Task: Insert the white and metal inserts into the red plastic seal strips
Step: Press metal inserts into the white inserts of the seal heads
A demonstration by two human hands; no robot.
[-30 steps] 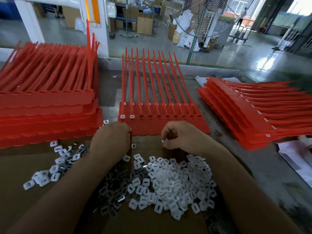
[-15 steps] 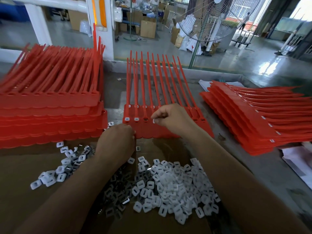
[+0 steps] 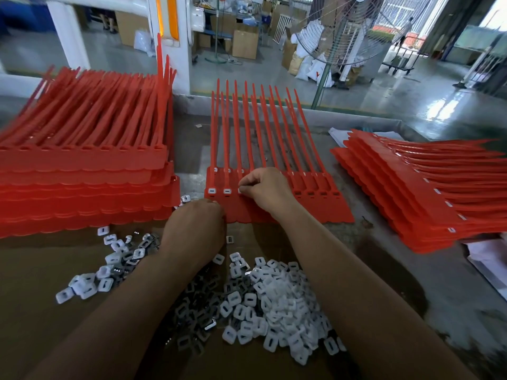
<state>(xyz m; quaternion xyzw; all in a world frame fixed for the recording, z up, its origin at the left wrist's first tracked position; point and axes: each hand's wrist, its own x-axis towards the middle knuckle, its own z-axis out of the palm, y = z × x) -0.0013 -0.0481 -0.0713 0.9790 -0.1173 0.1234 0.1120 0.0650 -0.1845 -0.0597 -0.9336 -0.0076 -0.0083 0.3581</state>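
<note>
Red plastic fills the middle of my bench: one sheet of seal strips (image 3: 315,212) lies flat in front of me. Its long tails run straight away from me, and its row of pockets runs left to right across my reach. My right hand (image 3: 267,192) is over that row, thumb and forefinger pinched on a small white insert (image 3: 240,190) at the third pocket from the left. Just left of it, two seated inserts (image 3: 211,191) show white in the first two pockets. The empty pockets (image 3: 323,192) all lie to the right of my fingertips. So I judge the work goes rightward along the row, one pocket at a time, and my right hand is the nearer one for each.

My left hand (image 3: 196,229) sits at the near left corner of the sheet, touching its edge, fingers curled under with the knuckles up. Whether it holds anything I cannot tell. I take it to be steadying the sheet.

The supply lies nearer to me than the sheet, on brown cardboard (image 3: 41,311). A heap of white inserts (image 3: 277,300) sits beneath my right forearm, with darker metal inserts (image 3: 196,308) beside it, toward my left arm. Each refill therefore means drawing a hand back toward my body, then out to the row.
</note>
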